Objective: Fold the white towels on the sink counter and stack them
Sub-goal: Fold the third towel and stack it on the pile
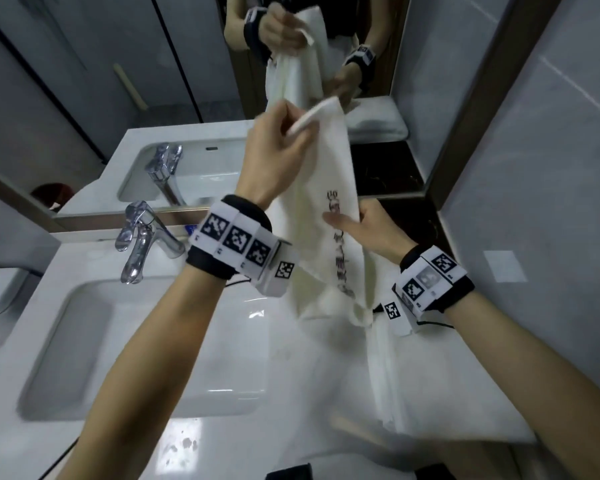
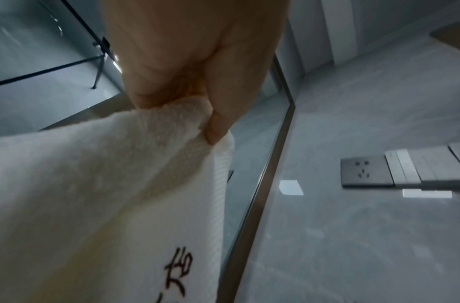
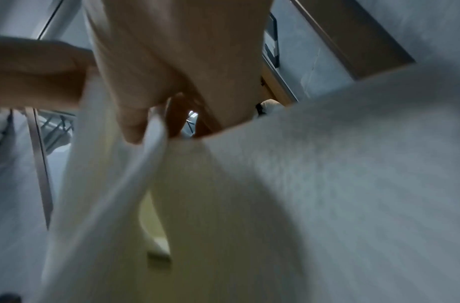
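Observation:
A white towel (image 1: 326,188) with dark embroidered characters hangs upright over the sink counter (image 1: 243,341). My left hand (image 1: 300,128) pinches its top corner, raised in front of the mirror. In the left wrist view, the left hand (image 2: 205,123) has thumb and finger closed on the towel (image 2: 106,184) at its bunched corner. My right hand (image 1: 343,220) grips the towel's right edge lower down, thumb on the front. The right wrist view shows the right hand (image 3: 151,127) curled over an edge of the blurred towel (image 3: 275,205). A second white towel (image 1: 423,382) lies on the counter under my right forearm.
A chrome faucet (image 1: 142,237) and the basin (image 1: 84,341) lie to the left. The mirror (image 1: 291,64) behind reflects my hands and towels. A grey wall (image 1: 534,168) stands close on the right, with a socket (image 2: 366,171) and switches.

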